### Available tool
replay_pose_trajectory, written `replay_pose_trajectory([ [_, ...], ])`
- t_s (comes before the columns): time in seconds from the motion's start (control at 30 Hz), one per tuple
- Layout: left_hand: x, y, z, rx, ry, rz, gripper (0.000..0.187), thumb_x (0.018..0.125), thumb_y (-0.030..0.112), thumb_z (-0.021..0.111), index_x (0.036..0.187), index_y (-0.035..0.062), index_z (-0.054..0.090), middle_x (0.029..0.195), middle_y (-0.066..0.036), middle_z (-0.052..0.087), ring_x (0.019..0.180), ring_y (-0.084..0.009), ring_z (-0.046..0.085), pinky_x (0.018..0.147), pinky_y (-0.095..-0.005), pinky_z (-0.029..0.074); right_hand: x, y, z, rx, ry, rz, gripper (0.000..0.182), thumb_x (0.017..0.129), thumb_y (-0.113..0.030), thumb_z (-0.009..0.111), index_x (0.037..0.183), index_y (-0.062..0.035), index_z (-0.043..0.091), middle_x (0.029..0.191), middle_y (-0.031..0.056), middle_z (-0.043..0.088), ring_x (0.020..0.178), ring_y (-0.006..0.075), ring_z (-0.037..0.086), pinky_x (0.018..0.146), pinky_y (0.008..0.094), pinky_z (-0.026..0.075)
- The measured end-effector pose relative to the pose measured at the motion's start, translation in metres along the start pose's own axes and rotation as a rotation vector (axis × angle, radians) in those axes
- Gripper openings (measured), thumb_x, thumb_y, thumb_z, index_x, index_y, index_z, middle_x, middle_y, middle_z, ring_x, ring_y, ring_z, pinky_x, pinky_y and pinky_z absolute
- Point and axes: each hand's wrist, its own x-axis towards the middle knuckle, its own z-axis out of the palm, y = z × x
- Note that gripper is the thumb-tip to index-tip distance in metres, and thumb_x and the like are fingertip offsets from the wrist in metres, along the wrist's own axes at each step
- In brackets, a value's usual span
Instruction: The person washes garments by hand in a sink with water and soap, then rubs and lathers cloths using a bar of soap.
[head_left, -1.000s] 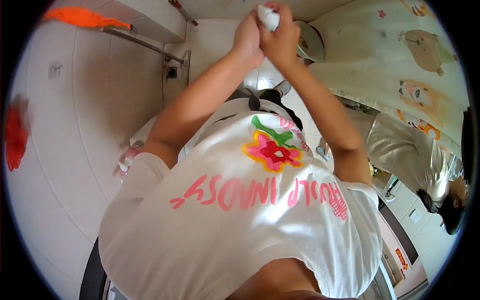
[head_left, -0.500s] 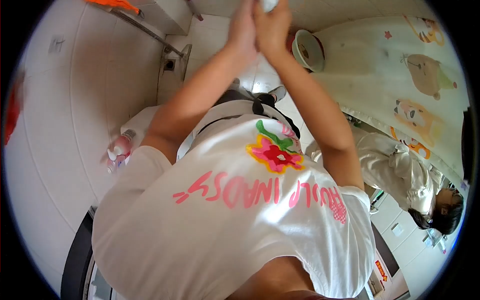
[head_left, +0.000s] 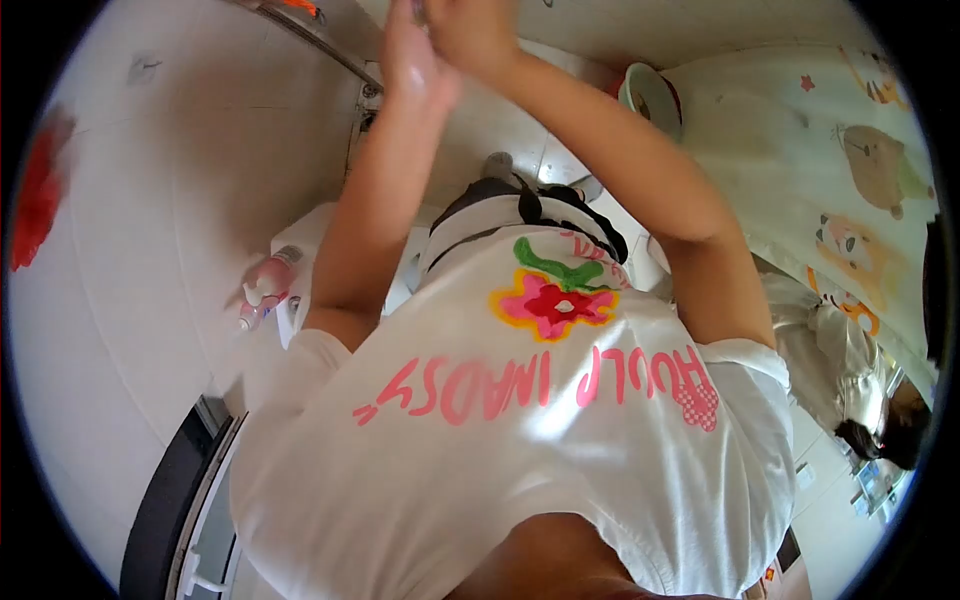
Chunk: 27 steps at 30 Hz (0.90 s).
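My two hands are raised together at the top edge of the view, blurred by motion. My right hand (head_left: 475,38) is closed, its fingers curled in against the fingers of my left hand (head_left: 415,62). The palm and wrist of the left hand look wet and shiny, while its fingertips are cut off by the frame. A small shiny spot shows between the hands, and I cannot tell what it is. Below them is my white T-shirt (head_left: 440,480) with a flower and pink letters. A pink pump bottle (head_left: 272,278) stands to the left, far from both hands.
A pale green basin (head_left: 632,98) stands beyond my right forearm. A curtain with cartoon animals (head_left: 790,150) hangs at the right, near a person in white clothing (head_left: 840,350). A metal rod (head_left: 320,45) runs along the tiled left wall, where something red (head_left: 38,200) shows.
Both hands have moved left and slightly up, still together. The white thing seen between them before no longer shows. The surroundings have shifted to the right in view.
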Motion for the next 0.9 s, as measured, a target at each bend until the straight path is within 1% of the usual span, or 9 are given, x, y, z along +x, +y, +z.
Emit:
replay_pose_trajectory([
  [0.07,-0.019,-0.005,0.026,0.100,0.170,0.155,0.040,0.101,0.038,0.042,0.122,0.0069,0.056,0.113,-0.006,0.063,0.107,-0.0212,0.057,0.096,-0.0357,0.044,0.022,-0.012,0.007,0.012,0.066,0.258,0.021,0.083,-0.006,0.064,0.102,0.0000,0.055,0.095,0.0296,0.062,0.086,0.0481,0.060,0.073,0.0482,0.048],
  [0.2,0.015,0.015,-0.025,-0.083,-0.115,0.167,0.040,0.102,0.037,0.041,0.126,0.0077,0.055,0.117,-0.006,0.062,0.112,-0.0213,0.055,0.101,-0.0361,0.041,-0.029,-0.004,0.025,0.100,0.119,-0.285,0.022,0.083,-0.010,0.064,0.100,0.0002,0.055,0.086,0.0266,0.063,0.081,0.0476,0.061,0.069,0.0475,0.049],
  [0.3,-0.001,0.008,-0.022,-0.090,-0.032,-0.027,0.040,0.102,0.038,0.039,0.126,0.0093,0.055,0.119,-0.005,0.062,0.112,-0.0210,0.056,0.101,-0.0364,0.041,-0.013,0.011,0.013,-0.042,-0.111,-0.312,0.025,0.082,-0.008,0.063,0.103,0.0007,0.053,0.087,0.0289,0.062,0.083,0.0487,0.060,0.071,0.0491,0.048],
  [0.43,-0.009,0.014,0.001,-0.081,0.211,-0.165,0.042,0.103,0.040,0.037,0.129,0.0106,0.053,0.124,-0.005,0.059,0.113,-0.0228,0.056,0.101,-0.0380,0.042,0.001,0.016,0.026,-0.259,0.044,-0.156,0.030,0.079,-0.006,0.064,0.106,-0.0025,0.052,0.086,0.0278,0.062,0.080,0.0493,0.059,0.067,0.0529,0.046],
  [0.57,0.013,0.007,-0.053,-0.257,-0.096,-0.096,0.042,0.103,0.040,0.038,0.129,0.0113,0.052,0.124,-0.006,0.059,0.112,-0.0231,0.056,0.100,-0.0379,0.043,-0.017,0.026,0.014,-0.175,-0.295,-0.525,0.030,0.078,-0.004,0.063,0.106,-0.0016,0.052,0.082,0.0267,0.062,0.075,0.0478,0.060,0.064,0.0517,0.046],
  [0.67,-0.012,0.003,-0.015,-0.147,0.148,-0.062,0.039,0.100,0.039,0.040,0.123,0.0105,0.056,0.117,-0.010,0.062,0.107,-0.0248,0.059,0.092,-0.0394,0.049,0.006,0.019,0.017,-0.179,-0.144,-0.141,0.026,0.077,-0.004,0.064,0.101,-0.0046,0.054,0.083,0.0253,0.063,0.072,0.0454,0.061,0.064,0.0485,0.048],
  [0.77,0.017,0.003,-0.052,-0.255,-0.072,-0.217,0.038,0.100,0.038,0.040,0.121,0.0104,0.057,0.113,-0.010,0.063,0.105,-0.0241,0.060,0.090,-0.0390,0.049,-0.012,0.004,0.023,-0.256,-0.051,-0.322,0.019,0.077,-0.003,0.063,0.094,-0.0044,0.054,0.080,0.0247,0.063,0.072,0.0456,0.061,0.063,0.0480,0.049],
  [0.8,0.013,0.009,-0.054,-0.345,-0.463,-0.114,0.040,0.101,0.039,0.039,0.123,0.0110,0.057,0.114,-0.008,0.063,0.105,-0.0225,0.060,0.090,-0.0383,0.049,-0.024,-0.005,0.016,-0.179,-0.122,-0.421,0.019,0.077,-0.003,0.063,0.094,-0.0038,0.054,0.078,0.0249,0.063,0.073,0.0457,0.061,0.062,0.0484,0.049],
  [0.9,0.001,0.009,-0.043,-0.143,-0.092,-0.078,0.041,0.100,0.041,0.040,0.122,0.0110,0.057,0.114,-0.007,0.063,0.105,-0.0212,0.060,0.090,-0.0385,0.049,-0.017,0.010,0.020,-0.166,-0.191,-0.326,0.019,0.077,-0.004,0.065,0.094,-0.0022,0.055,0.079,0.0270,0.062,0.075,0.0456,0.062,0.063,0.0494,0.049],
])
